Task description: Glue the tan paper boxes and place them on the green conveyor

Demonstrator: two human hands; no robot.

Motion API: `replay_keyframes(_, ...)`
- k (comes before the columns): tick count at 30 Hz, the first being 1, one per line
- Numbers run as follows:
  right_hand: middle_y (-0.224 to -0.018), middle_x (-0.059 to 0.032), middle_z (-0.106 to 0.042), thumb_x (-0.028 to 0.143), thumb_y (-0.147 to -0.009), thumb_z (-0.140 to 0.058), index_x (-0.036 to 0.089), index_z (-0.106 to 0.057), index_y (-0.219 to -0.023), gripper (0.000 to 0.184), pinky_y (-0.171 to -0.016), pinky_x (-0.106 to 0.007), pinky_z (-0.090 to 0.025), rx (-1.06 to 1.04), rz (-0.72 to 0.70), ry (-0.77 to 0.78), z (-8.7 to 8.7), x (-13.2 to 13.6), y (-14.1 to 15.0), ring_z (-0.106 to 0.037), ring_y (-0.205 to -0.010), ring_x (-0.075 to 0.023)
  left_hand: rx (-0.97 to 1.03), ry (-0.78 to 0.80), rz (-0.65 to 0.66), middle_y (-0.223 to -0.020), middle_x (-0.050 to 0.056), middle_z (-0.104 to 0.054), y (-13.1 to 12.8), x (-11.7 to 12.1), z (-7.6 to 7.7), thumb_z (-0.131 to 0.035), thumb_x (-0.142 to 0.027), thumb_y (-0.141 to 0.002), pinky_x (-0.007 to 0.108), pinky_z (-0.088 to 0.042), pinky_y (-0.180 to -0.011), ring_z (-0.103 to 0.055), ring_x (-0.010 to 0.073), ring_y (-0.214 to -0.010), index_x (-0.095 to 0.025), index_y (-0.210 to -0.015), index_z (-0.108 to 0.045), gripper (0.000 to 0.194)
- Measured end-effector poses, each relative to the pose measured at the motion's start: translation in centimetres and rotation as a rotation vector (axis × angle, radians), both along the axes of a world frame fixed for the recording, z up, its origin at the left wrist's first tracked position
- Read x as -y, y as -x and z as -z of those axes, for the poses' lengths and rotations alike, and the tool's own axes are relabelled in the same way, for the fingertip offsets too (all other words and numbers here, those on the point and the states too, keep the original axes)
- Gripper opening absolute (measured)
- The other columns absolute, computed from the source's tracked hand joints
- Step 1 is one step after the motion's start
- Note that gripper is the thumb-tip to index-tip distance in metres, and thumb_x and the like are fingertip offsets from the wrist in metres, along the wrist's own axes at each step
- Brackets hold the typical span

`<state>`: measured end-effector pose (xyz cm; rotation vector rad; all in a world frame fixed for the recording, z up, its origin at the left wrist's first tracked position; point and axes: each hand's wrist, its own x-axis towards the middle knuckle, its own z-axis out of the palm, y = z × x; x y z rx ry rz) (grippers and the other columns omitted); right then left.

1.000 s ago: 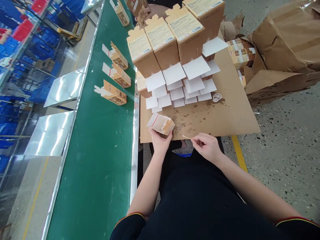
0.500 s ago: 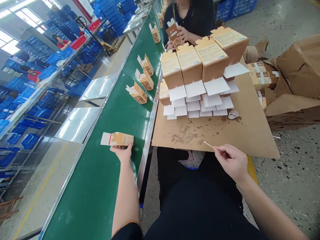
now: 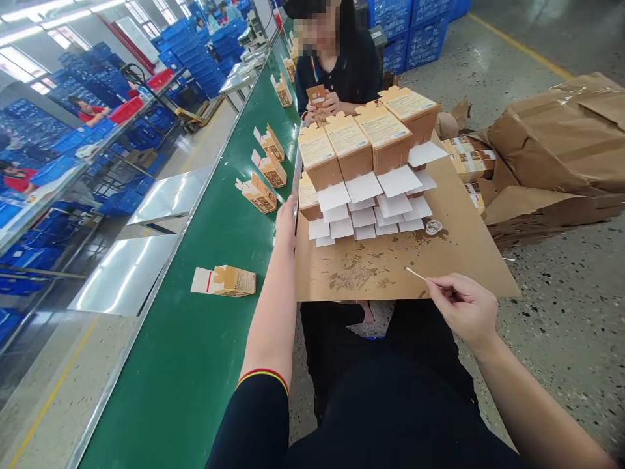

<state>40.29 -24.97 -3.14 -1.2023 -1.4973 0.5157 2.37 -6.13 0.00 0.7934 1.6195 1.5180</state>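
A thin cotton swab (image 3: 415, 273) is pinched between the thumb and fingers of my right hand (image 3: 463, 305), its pale tip pointing left over the cardboard sheet (image 3: 469, 254). My left hand (image 3: 286, 218) reaches forward along the belt's metal edge, beside the left end of the stacked small cartons (image 3: 349, 146). Its fingers stretch forward, partly turned from view, with nothing seen in them. On the green belt (image 3: 195, 371), left of my forearm, lies one open-flapped carton (image 3: 234, 281). The stacked cartons have white flaps hanging toward me.
Further up the belt stand several open cartons (image 3: 257, 194). Brown smears and a small clear ring-shaped dish (image 3: 433, 227) are on the cardboard. A co-worker (image 3: 342, 71) across the stack holds a carton (image 3: 317, 98). Brown paper wrapping (image 3: 551, 150) with cartons lies at right.
My left hand has let go of the carton on the belt and moved forward and right to the stack. My right hand still holds the swab, slightly shifted. The view has turned a little.
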Motion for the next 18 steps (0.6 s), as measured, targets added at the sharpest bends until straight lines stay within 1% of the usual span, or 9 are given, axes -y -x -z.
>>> replay_keyframes(1,-0.069,-0.0018,-0.072,0.037,-0.104,-0.080,0.027,-0.082,-0.085,0.022,-0.053,-0.034,-0.054,0.002,0.015,-0.001,-0.1,0.3,0.1,-0.063,-0.055,-0.0175,0.020,0.062,0.032,-0.145,0.015,-0.080,-0.9,-1.6,-0.1,-0.082,-0.047,-0.099,0.043,-0.051,-0.127,-0.065,0.0319,-0.153,-0.021,-0.127,-0.079,0.039)
replay_keyframes(3,-0.071,-0.0021,-0.073,0.035,-0.104,-0.079,0.027,-0.082,-0.085,0.021,-0.054,-0.034,-0.054,0.017,0.071,-0.006,-0.1,0.9,-0.3,-0.063,-0.055,-0.0177,0.026,0.176,0.061,-0.129,0.015,-0.085,-2.1,-3.4,-0.1,-0.086,-0.039,-0.094,0.046,-0.055,-0.122,-0.072,0.0340,-0.143,-0.019,-0.119,-0.082,0.033)
replay_keyframes(5,-0.070,-0.0020,-0.073,0.032,-0.102,-0.079,0.027,-0.083,-0.084,0.019,-0.054,-0.034,-0.053,0.042,0.135,-0.016,0.1,1.3,-1.3,-0.062,-0.054,-0.0172,0.050,0.214,0.063,-0.120,0.014,-0.087,-2.5,-3.6,-0.1,-0.084,-0.033,-0.093,0.046,-0.059,-0.117,-0.077,0.0340,-0.135,-0.017,-0.114,-0.082,0.027)
replay_keyframes(7,-0.068,-0.0027,-0.073,0.032,-0.098,-0.080,0.025,-0.084,-0.083,0.017,-0.054,-0.033,-0.052,0.068,0.195,-0.009,0.5,1.1,-2.7,-0.061,-0.055,-0.0172,0.110,0.152,0.046,-0.120,0.014,-0.087,-2.0,-2.4,-0.1,-0.078,-0.030,-0.096,0.046,-0.063,-0.112,-0.079,0.0332,-0.130,-0.016,-0.115,-0.081,0.024)
replay_keyframes(10,-0.069,-0.0048,-0.074,0.036,-0.094,-0.078,0.023,-0.084,-0.081,0.019,-0.056,-0.033,-0.052,0.130,0.283,0.032,0.7,-0.7,-4.8,-0.063,-0.058,-0.0182,0.184,0.007,-0.036,-0.129,0.013,-0.086,-0.2,1.7,0.0,-0.077,-0.030,-0.094,0.045,-0.065,-0.111,-0.080,0.0329,-0.131,-0.017,-0.119,-0.081,0.029)
replay_keyframes(11,-0.069,-0.0051,-0.074,0.036,-0.093,-0.077,0.023,-0.084,-0.081,0.019,-0.058,-0.033,-0.052,0.162,0.303,0.051,0.5,-1.6,-5.3,-0.063,-0.059,-0.0183,0.209,-0.041,-0.041,-0.133,0.012,-0.085,0.3,3.7,0.1,-0.079,-0.030,-0.091,0.046,-0.064,-0.113,-0.078,0.0334,-0.135,-0.018,-0.121,-0.081,0.033)
replay_keyframes(13,-0.070,-0.0047,-0.074,0.031,-0.091,-0.076,0.021,-0.084,-0.083,0.015,-0.063,-0.031,-0.052,0.243,0.316,0.097,0.1,-3.9,-6.1,-0.062,-0.061,-0.0173,0.277,-0.111,0.004,-0.142,0.011,-0.083,1.0,8.2,0.9,-0.085,-0.031,-0.085,0.046,-0.063,-0.118,-0.074,0.0349,-0.144,-0.020,-0.127,-0.082,0.044)
replay_keyframes(16,-0.071,-0.0031,-0.074,0.015,-0.088,-0.076,0.018,-0.081,-0.081,0.008,-0.069,-0.028,-0.048,0.375,0.246,0.184,-0.8,-7.9,-6.6,-0.060,-0.065,-0.0141,0.359,-0.067,0.091,-0.156,0.009,-0.077,0.9,14.9,2.8,-0.093,-0.033,-0.079,0.049,-0.062,-0.122,-0.068,0.0372,-0.152,-0.027,-0.141,-0.079,0.064)
replay_keyframes(18,-0.069,-0.0015,-0.071,0.009,-0.089,-0.076,0.016,-0.075,-0.073,0.018,-0.069,-0.026,-0.042,0.455,0.149,0.225,-1.1,-10.4,-6.7,-0.057,-0.066,-0.0117,0.350,-0.010,0.124,-0.162,0.008,-0.073,0.2,18.1,4.3,-0.099,-0.035,-0.076,0.051,-0.063,-0.121,-0.067,0.0385,-0.153,-0.033,-0.149,-0.075,0.077)
